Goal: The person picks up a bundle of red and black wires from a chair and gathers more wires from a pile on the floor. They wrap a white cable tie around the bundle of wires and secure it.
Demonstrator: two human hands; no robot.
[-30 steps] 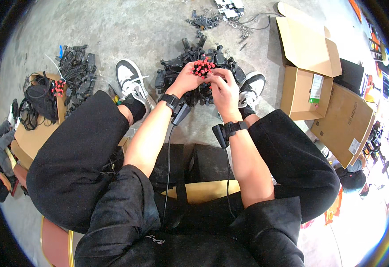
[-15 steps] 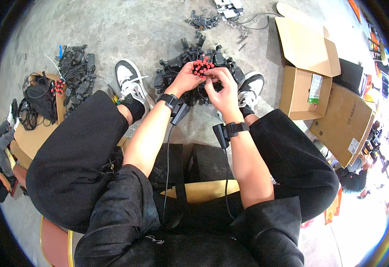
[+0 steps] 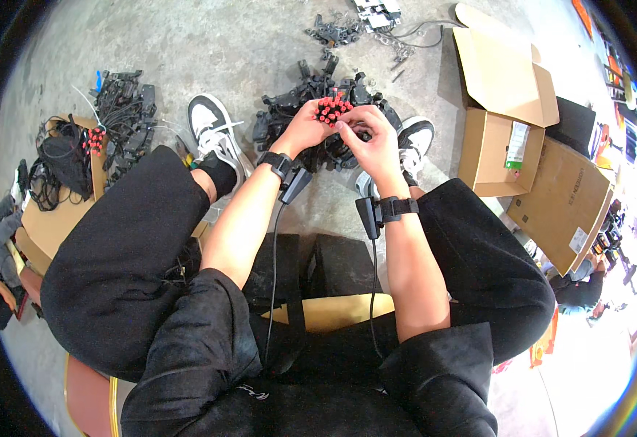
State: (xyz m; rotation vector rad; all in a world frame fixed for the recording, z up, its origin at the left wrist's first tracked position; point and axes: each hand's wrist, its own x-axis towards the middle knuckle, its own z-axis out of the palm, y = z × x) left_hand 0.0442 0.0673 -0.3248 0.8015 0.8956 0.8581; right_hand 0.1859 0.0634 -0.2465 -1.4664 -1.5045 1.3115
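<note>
A bundle of black cables with red tips (image 3: 331, 109) stands upright between my hands. My left hand (image 3: 304, 132) is wrapped round it from the left. At the bundle's right edge my right hand (image 3: 374, 142) has thumb and forefinger pinched together. What sits in that pinch, if anything, is too small to make out. Beneath and behind both hands lies a heap of black plastic parts with cables (image 3: 282, 111) on the floor between my shoes. My hands hide the lower part of the bundle.
A second red-tipped cable bundle (image 3: 95, 140) lies with black parts (image 3: 125, 109) at the left, beside a cardboard box (image 3: 67, 222). An open cardboard box (image 3: 473, 156) stands on the right, near a flat carton (image 3: 567, 197). Small metal pieces (image 3: 377, 14) lie at the far side.
My right hand and forearm have shifted slightly right, the wrist turning a little. My left hand keeps its hold on the cable bundle.
</note>
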